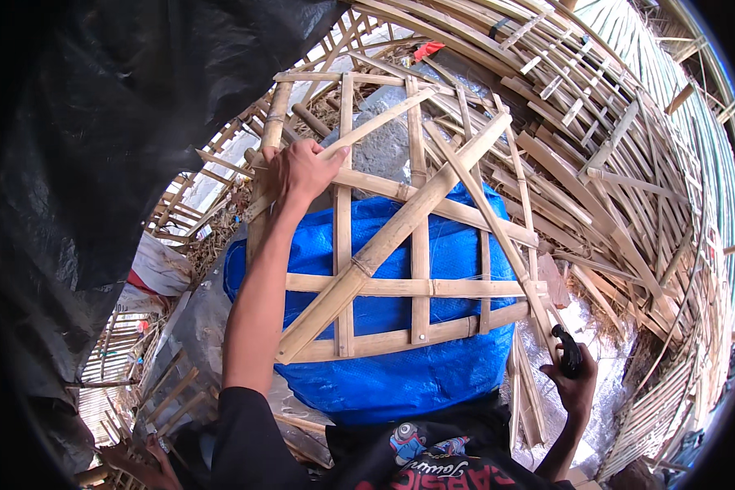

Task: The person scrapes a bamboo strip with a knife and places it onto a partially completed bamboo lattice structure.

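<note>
A lattice frame of split bamboo (417,287) lies across a blue tarp-wrapped bundle (392,390) in front of me. My left hand (304,173) is closed at its upper left part, gripping a loose-looking bamboo strip (388,122) that slants up to the right. A thicker bamboo piece (400,237) runs diagonally over the lattice, crossed by a thin strip (486,208). Beside the frame's lower right corner, my right hand (576,385) is wrapped round a black hammer-like tool (569,353); the fingers partly hide it.
Stacked bamboo slats (580,155) fill the right and far side. A black plastic sheet (147,106) hangs at the left. Another person's hand (157,449) shows at lower left. Grey stone (384,147) lies behind the lattice, and a red scrap (428,51) at the far side.
</note>
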`<state>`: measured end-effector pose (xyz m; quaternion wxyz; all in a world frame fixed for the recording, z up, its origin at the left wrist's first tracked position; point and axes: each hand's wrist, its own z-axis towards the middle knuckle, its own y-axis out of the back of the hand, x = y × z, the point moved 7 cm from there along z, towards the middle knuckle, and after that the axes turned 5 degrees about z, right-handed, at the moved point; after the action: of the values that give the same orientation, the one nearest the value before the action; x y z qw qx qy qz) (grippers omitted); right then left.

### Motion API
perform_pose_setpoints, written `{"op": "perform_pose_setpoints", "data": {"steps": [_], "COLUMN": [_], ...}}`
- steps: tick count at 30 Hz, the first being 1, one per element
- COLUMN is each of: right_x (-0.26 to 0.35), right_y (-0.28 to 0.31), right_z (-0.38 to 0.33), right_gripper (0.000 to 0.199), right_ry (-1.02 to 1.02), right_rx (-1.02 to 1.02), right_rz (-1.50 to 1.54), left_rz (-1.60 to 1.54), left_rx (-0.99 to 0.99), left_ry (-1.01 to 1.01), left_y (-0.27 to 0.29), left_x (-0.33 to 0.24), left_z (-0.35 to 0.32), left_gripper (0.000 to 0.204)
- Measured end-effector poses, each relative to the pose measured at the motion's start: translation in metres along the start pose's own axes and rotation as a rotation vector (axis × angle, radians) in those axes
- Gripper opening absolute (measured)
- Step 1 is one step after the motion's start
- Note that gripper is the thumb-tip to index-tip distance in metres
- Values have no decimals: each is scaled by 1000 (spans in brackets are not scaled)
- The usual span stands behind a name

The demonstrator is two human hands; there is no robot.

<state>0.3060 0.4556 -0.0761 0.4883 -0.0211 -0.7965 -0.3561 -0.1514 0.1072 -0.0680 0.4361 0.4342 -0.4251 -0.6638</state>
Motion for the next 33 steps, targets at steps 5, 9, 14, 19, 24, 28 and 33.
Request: {"op": "perform_pose_setpoints", "data": {"steps": [5,9,14,19,24,28,33], "right_x": [-78,-99,-112,-120,-144,-136,-127], "right_y": [25,32,40,39,28,16,22], "right_z": [-23,-35,-38,-30,-17,-7,-14], "right_gripper": [26,23,23,26,24,22,16], "right_ry": [-123,-191,-235,-199,-178,-128,0], "right_rx": [-64,-69,-71,-66,-34,-69,-220], "right_rz": [104,63,146,206,265,237,232], "left_rz": [-18,-12,-6,-5,-145,-167,-145], "left_rx": [1,-15,29,100,52,-16,-54], "left_ry": [-16,-1,20,-11,59,-31,-38], "left_y": [0,0,6,-2,14,21,22], "left_x": [-3,-1,-4,4,18,36,31], "left_z": [0,0,-2,3,7,7,12], "left_gripper": [54,52,50,58,52,54,55]}}
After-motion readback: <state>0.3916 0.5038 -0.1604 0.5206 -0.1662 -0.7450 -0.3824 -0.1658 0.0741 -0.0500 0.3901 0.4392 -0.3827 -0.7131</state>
